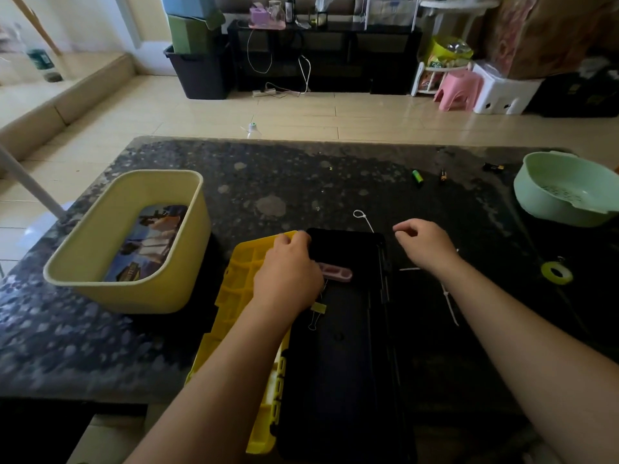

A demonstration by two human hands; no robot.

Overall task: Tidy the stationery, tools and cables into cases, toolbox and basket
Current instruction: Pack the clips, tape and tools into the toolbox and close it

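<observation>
A black toolbox [348,356] lies open in front of me, its yellow lid [241,296] swung out to the left. My left hand [288,272] grips the far corner of that lid. Inside the box lie a pink plastic piece [336,272] and a yellow binder clip [317,311]. My right hand [423,244] hovers just right of the box with loosely curled fingers, holding nothing I can see. White cable ties [449,301] lie on the table under my right forearm, and a looped tie [361,217] lies beyond the box.
A yellow basket [100,262] holding a printed tin case [150,242] stands at the left. A green colander [566,190] sits at the far right, a tape roll [556,272] near it. Batteries [417,177] lie at the back right. The dark table [268,182] ends at the floor beyond.
</observation>
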